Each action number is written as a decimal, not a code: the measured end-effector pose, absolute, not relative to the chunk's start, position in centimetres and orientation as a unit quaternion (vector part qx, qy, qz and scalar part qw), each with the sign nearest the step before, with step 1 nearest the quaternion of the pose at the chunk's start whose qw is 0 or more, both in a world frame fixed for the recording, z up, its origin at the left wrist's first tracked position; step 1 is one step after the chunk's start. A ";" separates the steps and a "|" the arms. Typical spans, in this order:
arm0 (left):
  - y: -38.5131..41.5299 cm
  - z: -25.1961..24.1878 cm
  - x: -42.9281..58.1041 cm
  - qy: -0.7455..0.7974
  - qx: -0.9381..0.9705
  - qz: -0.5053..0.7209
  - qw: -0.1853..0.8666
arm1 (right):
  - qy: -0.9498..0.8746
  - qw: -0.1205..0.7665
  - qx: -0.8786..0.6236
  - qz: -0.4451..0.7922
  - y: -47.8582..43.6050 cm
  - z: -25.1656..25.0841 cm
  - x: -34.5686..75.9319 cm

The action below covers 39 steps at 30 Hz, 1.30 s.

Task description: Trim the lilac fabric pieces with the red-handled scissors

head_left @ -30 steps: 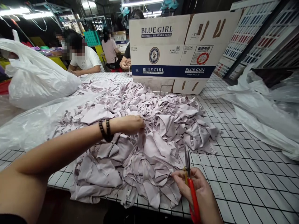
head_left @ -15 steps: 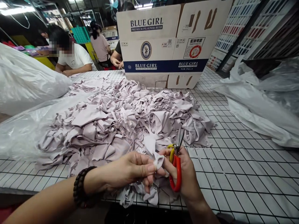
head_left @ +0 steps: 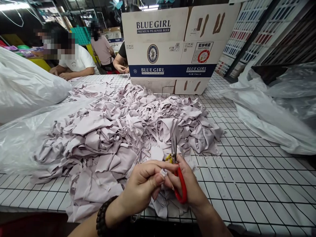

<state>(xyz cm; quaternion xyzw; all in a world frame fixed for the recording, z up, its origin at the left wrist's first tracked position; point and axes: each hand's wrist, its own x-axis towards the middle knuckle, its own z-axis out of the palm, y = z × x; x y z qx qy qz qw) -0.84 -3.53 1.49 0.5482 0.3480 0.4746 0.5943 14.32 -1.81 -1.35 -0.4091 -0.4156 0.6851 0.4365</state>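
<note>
My left hand [head_left: 145, 182] is closed, its thumb and fingers pinching a small end of pale fabric [head_left: 163, 172]. Close against it is my right hand [head_left: 189, 182], which holds scissors [head_left: 182, 187] with red and yellow handles. The scissors' blades point up and away from me and look nearly closed. Some of the right fingers are hidden behind the left hand and the handle. Beneath and beyond both hands spreads a large heap of pale pinkish-lilac fabric pieces [head_left: 106, 131] with thin straps.
A white beer carton [head_left: 158, 42] stands behind the heap on the grid-patterned table [head_left: 247, 184]. Clear plastic bags [head_left: 29, 85] lie at the left, and white plastic [head_left: 266, 112] at the right. Several people sit at the far side; one person [head_left: 76, 62] wears a white shirt.
Both hands have come closer together, with the left shifted slightly right and the scissors moved left. The pale fabric shows less between the fingers. The camera view has shifted slightly.
</note>
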 end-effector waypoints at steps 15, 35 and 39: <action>-3.4 0.3 -0.7 0.377 0.729 0.450 0.351 | -0.677 0.265 -0.641 0.246 -6.4 1.6 18.7; -4.5 1.5 -3.0 0.407 0.702 0.386 0.440 | -0.539 0.394 -0.334 0.665 -1.0 0.0 15.4; -4.5 1.5 -3.1 0.365 0.671 0.427 0.484 | -0.523 0.378 -0.303 0.701 -0.9 -0.4 14.5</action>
